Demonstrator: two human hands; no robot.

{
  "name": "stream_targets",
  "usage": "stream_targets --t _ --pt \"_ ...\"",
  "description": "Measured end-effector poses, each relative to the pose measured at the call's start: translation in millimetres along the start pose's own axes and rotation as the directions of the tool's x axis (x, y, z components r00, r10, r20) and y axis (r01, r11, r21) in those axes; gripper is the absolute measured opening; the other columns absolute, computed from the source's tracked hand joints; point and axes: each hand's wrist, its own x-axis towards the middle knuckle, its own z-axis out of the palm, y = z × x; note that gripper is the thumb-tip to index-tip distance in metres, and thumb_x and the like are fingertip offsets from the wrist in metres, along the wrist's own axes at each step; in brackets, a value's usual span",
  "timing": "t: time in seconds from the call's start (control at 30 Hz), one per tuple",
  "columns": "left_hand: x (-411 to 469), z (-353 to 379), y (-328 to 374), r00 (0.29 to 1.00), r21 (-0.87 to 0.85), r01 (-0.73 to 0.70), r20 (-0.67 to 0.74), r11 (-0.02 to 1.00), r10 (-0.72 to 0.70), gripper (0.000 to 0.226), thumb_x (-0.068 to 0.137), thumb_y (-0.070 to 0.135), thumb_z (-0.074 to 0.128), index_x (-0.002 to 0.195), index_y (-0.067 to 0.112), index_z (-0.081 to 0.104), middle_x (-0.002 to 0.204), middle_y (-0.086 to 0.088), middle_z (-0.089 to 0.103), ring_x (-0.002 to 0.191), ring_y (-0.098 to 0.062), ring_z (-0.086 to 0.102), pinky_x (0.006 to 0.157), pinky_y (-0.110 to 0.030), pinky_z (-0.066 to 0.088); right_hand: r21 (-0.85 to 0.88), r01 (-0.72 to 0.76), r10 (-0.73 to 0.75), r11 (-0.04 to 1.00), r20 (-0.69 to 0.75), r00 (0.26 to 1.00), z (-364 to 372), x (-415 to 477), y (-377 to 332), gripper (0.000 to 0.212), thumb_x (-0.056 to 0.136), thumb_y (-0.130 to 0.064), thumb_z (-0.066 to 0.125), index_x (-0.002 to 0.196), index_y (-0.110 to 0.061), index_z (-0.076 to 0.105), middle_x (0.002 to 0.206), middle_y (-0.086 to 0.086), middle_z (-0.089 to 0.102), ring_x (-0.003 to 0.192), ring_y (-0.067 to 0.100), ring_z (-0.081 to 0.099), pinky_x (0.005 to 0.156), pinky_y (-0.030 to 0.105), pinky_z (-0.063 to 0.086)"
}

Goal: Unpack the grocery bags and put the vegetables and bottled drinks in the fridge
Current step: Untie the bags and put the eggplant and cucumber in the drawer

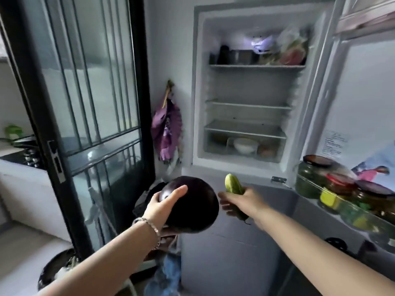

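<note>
Eggplant (192,205): round, glossy, dark purple, cradled from below by left hand (163,207), thumb laid across its top. Cucumber (234,186): short, pale green, tip poking above right hand (241,202), fingers wrapped round it. Open fridge (245,116) just beyond both.

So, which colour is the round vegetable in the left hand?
Dark purple, nearly black, and glossy: an eggplant held by the left hand. The head view shows it.
</note>
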Motion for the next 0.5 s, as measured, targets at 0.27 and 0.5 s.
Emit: stream_targets --t 0.27,0.5 --pt "164 78 49 0.997 0.069 -0.045 0.069 0.997 0.040 0.066 0.064 0.048 0.078 0.119 0.023 0.051 0.118 -0.006 0.057 0.102 -0.030 0.060 0.060 -0.046 0.058 0.266 -0.053 0.123 0.963 -0.254 0.959 -77 167 -19 0.025 0.083 -0.020 0.071 0.096 -0.003 0.057 0.085 0.016 0.069 0.072 0.026 0.065 0.073 0.034 0.057" --pt "301 140 70 0.998 0.092 -0.031 0.056 0.995 0.026 0.064 0.066 0.046 0.077 0.119 0.023 0.049 0.120 -0.005 0.053 0.100 -0.028 0.058 0.060 -0.045 0.058 0.706 -0.014 0.296 0.708 -0.279 0.913 -118 343 -15 0.018 0.092 -0.022 0.059 0.090 -0.008 0.047 0.090 0.013 0.047 0.068 0.018 0.051 0.059 0.026 0.051"
